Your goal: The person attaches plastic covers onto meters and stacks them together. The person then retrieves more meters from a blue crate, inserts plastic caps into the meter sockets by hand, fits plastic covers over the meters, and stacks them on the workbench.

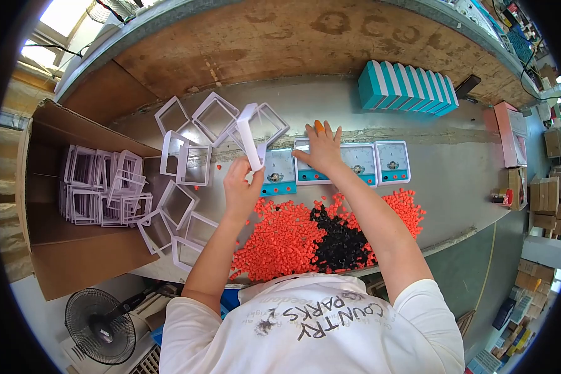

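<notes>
My left hand [240,184] is closed around the lower end of a pale lilac square plastic frame [247,137], held tilted above the bench. Fingers spread, my right hand [323,148] rests on the upper edge of a teal-and-white meter panel [311,176] that has a lilac frame around it. One finger has an orange tip. Left of it lies a meter panel [278,176] whose lilac frame I cannot make out. Two framed panels, a middle one [359,168] and a right one [392,163], continue the row. Below spread small red plastic pieces [274,240] and black plastic pieces [340,243].
Several loose lilac frames [185,163] lie on the left of the bench. A cardboard box [68,265] holds more frames. A row of teal-and-white units [408,88] stands at the back right. A black fan [101,327] stands lower left; a pink box [510,134] is far right.
</notes>
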